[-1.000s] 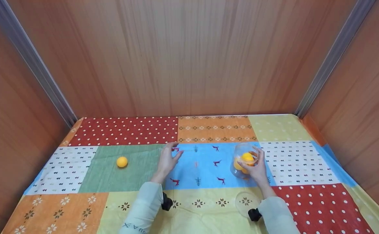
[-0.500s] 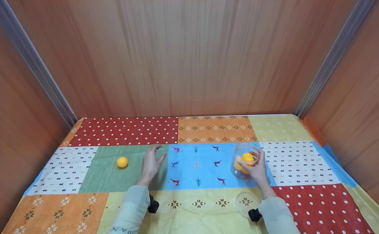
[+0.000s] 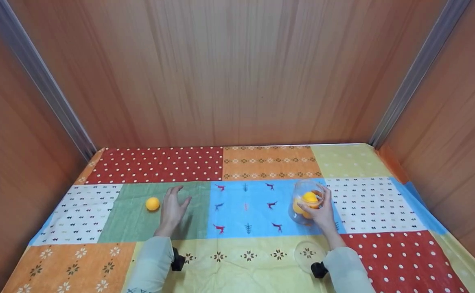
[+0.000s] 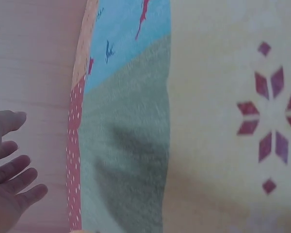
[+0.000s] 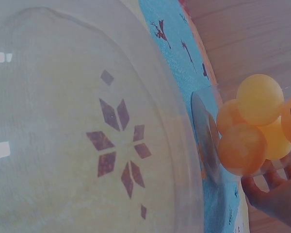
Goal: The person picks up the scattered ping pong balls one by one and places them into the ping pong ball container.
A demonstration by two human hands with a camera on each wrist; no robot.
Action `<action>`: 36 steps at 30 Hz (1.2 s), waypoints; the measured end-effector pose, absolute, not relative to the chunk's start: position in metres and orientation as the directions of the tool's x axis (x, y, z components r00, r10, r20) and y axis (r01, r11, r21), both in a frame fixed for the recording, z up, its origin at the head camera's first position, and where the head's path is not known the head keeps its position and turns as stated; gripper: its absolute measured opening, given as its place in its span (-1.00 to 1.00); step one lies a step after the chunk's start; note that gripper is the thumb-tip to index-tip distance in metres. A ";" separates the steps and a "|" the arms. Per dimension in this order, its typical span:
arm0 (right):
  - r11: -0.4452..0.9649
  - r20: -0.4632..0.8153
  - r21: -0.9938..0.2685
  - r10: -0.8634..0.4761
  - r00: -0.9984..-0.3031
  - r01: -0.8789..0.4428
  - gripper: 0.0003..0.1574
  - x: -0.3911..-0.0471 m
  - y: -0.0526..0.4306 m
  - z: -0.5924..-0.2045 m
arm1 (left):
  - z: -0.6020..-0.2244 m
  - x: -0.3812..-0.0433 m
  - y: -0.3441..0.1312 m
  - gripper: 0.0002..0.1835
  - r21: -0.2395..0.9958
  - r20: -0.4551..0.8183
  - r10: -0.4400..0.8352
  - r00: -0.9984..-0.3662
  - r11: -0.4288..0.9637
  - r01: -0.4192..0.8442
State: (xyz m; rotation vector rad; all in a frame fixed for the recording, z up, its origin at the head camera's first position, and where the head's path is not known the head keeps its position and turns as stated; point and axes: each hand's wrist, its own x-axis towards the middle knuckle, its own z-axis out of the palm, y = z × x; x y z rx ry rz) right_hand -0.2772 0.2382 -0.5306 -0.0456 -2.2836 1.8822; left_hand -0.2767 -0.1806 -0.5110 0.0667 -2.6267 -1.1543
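Note:
My right hand (image 3: pixel 322 212) grips a transparent plastic jar (image 3: pixel 296 219) by its side, thumb and fingers round it. Several orange and yellow ping-pong balls (image 3: pixel 310 197) lie inside; the right wrist view shows these balls (image 5: pixel 242 149) stacked above the jar's base (image 5: pixel 206 138), with the right hand (image 5: pixel 280 196) beneath them. Over the green patch, my left hand (image 3: pixel 174 209) holds nothing, fingers spread and thumb apart. A single orange ping-pong ball (image 3: pixel 152 204) sits on the cloth just left of it. In the left wrist view the left hand (image 4: pixel 9 179) shows bare, fingers extended.
A round transparent lid (image 3: pixel 308 255) lies on the yellow patch by the right wrist; this lid (image 5: pixel 150 87) looms large in the right wrist view. A patchwork tablecloth (image 3: pixel 247 266) covers the table. Wooden panels (image 3: pixel 237 73) enclose its back and sides.
My left hand has moved left from the edge of the blue patch across the green patch, close to the loose ball. The right hand stays on the jar.

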 end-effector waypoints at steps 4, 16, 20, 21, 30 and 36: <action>0.175 0.131 -0.979 0.138 -0.982 -0.106 0.02 -0.277 0.238 -0.531 | -0.513 -0.275 -0.192 -0.50 0.728 0.217 -0.161 -0.963 0.684 0.050; 0.179 0.152 -0.976 0.153 -0.976 -0.124 0.01 -0.279 0.238 -0.533 | -0.523 -0.271 -0.221 -0.49 0.704 0.264 -0.214 -0.940 0.709 0.036; 0.173 0.144 -0.978 0.146 -0.979 -0.118 0.00 -0.279 0.238 -0.533 | -0.526 -0.271 -0.228 -0.49 0.698 0.271 -0.225 -0.936 0.715 0.030; 0.170 0.141 -0.979 0.144 -0.980 -0.116 0.00 -0.279 0.238 -0.533 | -0.527 -0.271 -0.230 -0.49 0.697 0.274 -0.227 -0.935 0.716 0.030; 0.175 0.128 -0.979 0.136 -0.982 -0.103 0.02 -0.278 0.239 -0.532 | -0.533 -0.270 -0.244 -0.47 0.734 0.208 -0.254 -0.945 0.679 -0.021; 0.175 0.172 -0.974 0.143 -0.975 -0.146 0.03 -0.278 0.238 -0.533 | -0.539 -0.270 -0.250 -0.44 0.754 0.159 -0.271 -0.949 0.654 -0.061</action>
